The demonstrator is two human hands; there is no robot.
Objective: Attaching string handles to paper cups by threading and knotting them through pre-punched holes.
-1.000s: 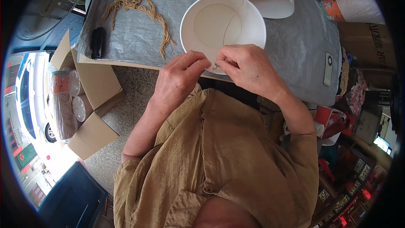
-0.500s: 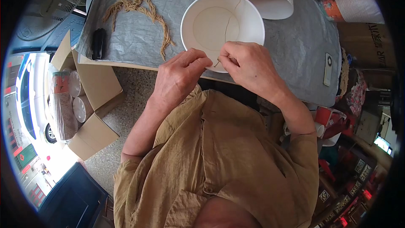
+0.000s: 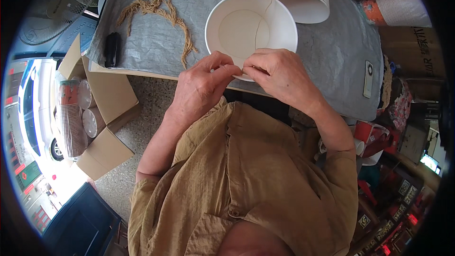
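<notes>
A white paper bucket (image 3: 283,35) stands at the table's near edge with its mouth toward me. Thin brown string (image 3: 258,33) is knotted at its far rim and runs down inside to my fingers at the near rim. My left hand (image 3: 201,83) is closed in a pinch at that near rim, thumb and forefinger together. Against its fingertips, my right hand (image 3: 284,73) pinches the string's near end. The string's end and any hole in the rim there are hidden by the fingers.
Left of the bucket lies a bundle of brown strings (image 3: 177,21), with a black object (image 3: 112,50) by the edge. Behind stand nested white buckets (image 3: 308,7). A white, phone-like object (image 3: 368,79) lies at right. An open carton (image 3: 106,90) with wrapped cups sits lower left.
My fingertips have come closer together, and the bit of string that showed between them is now covered. The bucket has shifted very slightly to the right.
</notes>
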